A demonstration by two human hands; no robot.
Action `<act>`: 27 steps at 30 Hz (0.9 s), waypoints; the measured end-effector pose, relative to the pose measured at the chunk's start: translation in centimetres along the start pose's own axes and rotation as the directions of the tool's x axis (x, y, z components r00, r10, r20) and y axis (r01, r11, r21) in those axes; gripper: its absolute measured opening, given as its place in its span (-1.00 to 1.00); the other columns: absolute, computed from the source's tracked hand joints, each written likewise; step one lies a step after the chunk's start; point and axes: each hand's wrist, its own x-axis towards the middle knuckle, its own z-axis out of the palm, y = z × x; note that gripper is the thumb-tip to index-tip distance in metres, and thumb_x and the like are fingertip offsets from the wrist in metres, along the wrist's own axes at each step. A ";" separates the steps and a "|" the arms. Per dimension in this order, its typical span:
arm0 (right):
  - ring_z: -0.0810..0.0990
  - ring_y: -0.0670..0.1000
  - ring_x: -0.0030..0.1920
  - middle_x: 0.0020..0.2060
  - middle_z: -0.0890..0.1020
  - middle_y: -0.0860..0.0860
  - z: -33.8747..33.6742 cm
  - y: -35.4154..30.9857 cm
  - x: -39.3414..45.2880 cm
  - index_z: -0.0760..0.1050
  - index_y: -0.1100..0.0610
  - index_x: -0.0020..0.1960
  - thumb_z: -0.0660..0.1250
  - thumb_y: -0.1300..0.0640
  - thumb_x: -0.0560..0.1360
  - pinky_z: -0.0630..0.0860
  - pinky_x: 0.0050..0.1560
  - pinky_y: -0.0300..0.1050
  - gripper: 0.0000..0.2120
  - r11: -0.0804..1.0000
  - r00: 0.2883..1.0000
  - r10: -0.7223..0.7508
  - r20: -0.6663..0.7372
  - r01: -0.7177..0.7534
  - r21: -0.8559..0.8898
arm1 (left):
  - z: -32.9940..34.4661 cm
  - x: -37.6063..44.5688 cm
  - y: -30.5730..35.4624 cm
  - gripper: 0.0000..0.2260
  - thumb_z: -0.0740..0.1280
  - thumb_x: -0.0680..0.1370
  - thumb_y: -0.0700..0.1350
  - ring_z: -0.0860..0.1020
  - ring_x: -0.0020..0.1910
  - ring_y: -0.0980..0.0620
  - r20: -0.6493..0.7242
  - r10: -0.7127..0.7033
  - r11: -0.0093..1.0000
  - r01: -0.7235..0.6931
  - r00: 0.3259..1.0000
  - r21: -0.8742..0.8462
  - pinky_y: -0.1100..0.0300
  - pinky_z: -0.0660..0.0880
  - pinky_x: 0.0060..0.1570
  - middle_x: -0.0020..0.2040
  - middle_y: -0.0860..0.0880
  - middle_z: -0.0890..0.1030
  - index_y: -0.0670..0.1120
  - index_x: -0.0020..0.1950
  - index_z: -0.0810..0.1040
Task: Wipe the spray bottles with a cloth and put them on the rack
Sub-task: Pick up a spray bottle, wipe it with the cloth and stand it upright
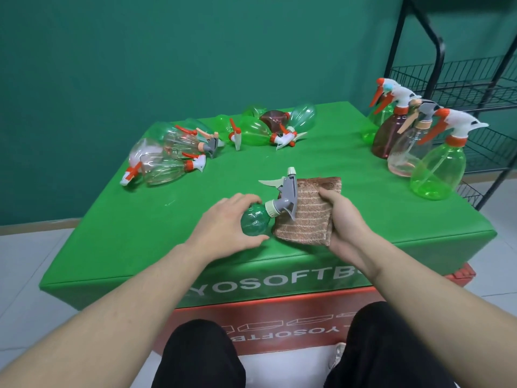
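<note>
bottle (253,222) lay steadied on the worktop (335,152) at frame centre, your left hand (226,224) gripping its body, your right hand (340,217) clamping the cloth (305,217) against its sprayer, presumably for wiping.

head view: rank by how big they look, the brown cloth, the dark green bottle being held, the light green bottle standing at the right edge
1. light green bottle, largest
2. brown cloth
3. dark green bottle, partly hidden by the left hand

Cloth and held bottle are nearer the camera, so true sizes stay unsure.
</note>
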 end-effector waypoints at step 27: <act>0.72 0.16 0.03 0.12 0.69 0.23 1.6 -1.1 3.1 0.53 0.17 0.20 -0.09 0.02 0.70 0.57 0.12 0.22 -0.54 0.969 0.993 0.016 0.117 -0.045 0.244 | -0.4 2.2 -0.7 -0.40 0.53 0.43 0.21 0.52 0.08 0.07 0.069 -0.056 0.990 0.064 0.996 -0.125 0.12 0.50 0.14 0.12 0.13 0.49 0.15 0.42 0.45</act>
